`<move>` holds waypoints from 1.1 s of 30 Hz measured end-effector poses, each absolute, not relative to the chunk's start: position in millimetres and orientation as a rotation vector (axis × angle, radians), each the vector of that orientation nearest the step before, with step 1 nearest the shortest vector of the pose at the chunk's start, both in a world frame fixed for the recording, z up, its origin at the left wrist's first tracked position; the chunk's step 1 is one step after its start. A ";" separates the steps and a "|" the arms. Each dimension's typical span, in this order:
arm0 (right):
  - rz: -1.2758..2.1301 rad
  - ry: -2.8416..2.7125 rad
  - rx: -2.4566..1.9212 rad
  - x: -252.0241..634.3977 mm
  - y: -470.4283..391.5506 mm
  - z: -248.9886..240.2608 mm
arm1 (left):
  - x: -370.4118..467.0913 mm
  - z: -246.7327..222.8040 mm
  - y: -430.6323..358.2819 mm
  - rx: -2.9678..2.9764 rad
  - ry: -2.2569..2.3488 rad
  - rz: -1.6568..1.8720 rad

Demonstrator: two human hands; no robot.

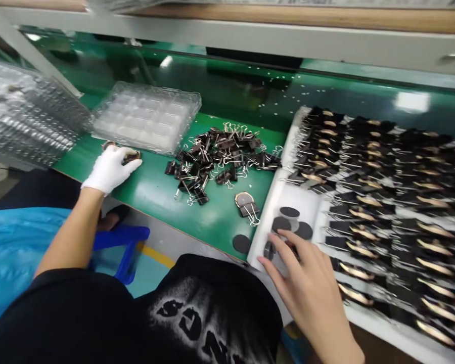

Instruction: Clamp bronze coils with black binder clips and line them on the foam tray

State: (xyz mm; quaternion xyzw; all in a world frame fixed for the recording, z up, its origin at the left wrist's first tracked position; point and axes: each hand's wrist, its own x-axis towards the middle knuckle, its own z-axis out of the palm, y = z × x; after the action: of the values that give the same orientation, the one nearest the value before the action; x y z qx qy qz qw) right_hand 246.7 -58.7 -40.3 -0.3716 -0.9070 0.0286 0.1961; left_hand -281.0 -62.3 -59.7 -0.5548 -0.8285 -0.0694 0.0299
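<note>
Where my right hand (307,270) reaches: into the near left part of the box (270,215), fingers parted and curved; a disc shows between thumb and forefinger, and I cannot tell whether I am pinching it or it lies beyond.

Discs (303,231): dark rounds on the box's white floor, just inside its left wall, some overlapping. They look light and thin; I judge they could slide or cling together, so I'd take one by opposite edges of its rim.

Rows (358,247): in the box, right of the discs and on to its far end, black clips packed close with gold-edged pieces.

Stray disc (241,243): flat on the green table, just left of the box.

Clipped piece (245,200): left of the box, grey-faced, gold-rimmed, a clip on it, wire handles towards the box. Probably stiff; I'd hold its rim and spare the face, which might scratch.

Left hand (108,169): white-gloved, well left of the box, fingers curled at gold-edged parts (133,156); partly hidden, so I cannot tell whether I grasp them.

Clip heap (227,146): left of the box, handles jumbled; likely springy and prone to snag.

Clear tray (147,121): farther left of the box, beyond my glove; flimsy, I'd guess.
</note>
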 end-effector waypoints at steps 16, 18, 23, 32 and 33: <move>0.052 -2.284 -1.167 183.0 -23.0 -35.5 | -119.1 -0.2 -46.4 -2.180 -1.795 -0.736; 0.407 -2.114 -1.077 184.5 -26.4 -31.7 | -87.7 2.6 -38.6 -2.624 -1.520 -0.708; 1.229 -1.656 -0.986 198.9 -35.4 -26.4 | -38.5 -6.6 -22.5 -3.053 -1.216 -0.610; 1.569 -1.579 -1.137 212.3 -40.9 -38.2 | -29.9 -1.7 -7.2 -3.021 -1.046 -0.217; 1.551 -1.504 -1.165 211.7 -41.9 -39.0 | -31.4 -1.0 -5.3 -2.946 -1.088 -0.189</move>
State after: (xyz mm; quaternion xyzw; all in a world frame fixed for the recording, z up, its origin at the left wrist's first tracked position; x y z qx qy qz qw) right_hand 211.7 -41.9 -39.0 -0.4468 -0.5769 0.5949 0.3371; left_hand -31.4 -5.3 -1.0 -0.9364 -0.3457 -0.0602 -0.0021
